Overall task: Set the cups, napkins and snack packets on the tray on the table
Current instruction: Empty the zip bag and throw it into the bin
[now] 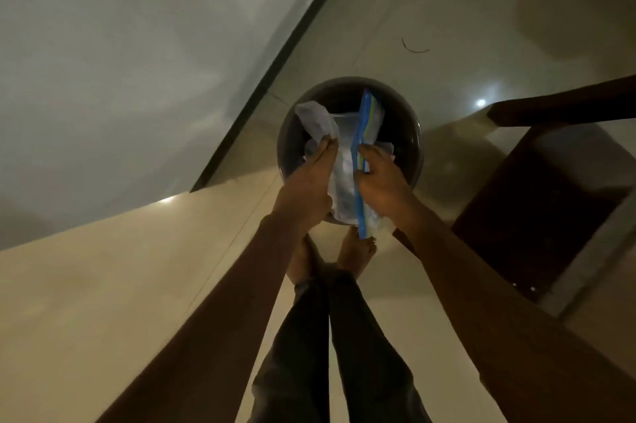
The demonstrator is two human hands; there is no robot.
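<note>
A round dark bin (pixel 411 133) stands on the floor below me. Over its mouth I hold clear plastic packaging with both hands. My left hand (pixel 309 185) pinches a crumpled clear wrapper (pixel 316 119) at the bin's left side. My right hand (pixel 382 181) grips a clear bag with a blue and yellow strip (pixel 361 160), held upright across the opening. No tray, cups or napkins show in this view.
My bare feet (pixel 354 250) stand just before the bin on a pale tiled floor. A white wall with a dark skirting line (pixel 275 61) runs along the left. Dark wooden furniture (pixel 537 212) stands at the right. A thin curved strand (pixel 414 47) lies on the floor beyond the bin.
</note>
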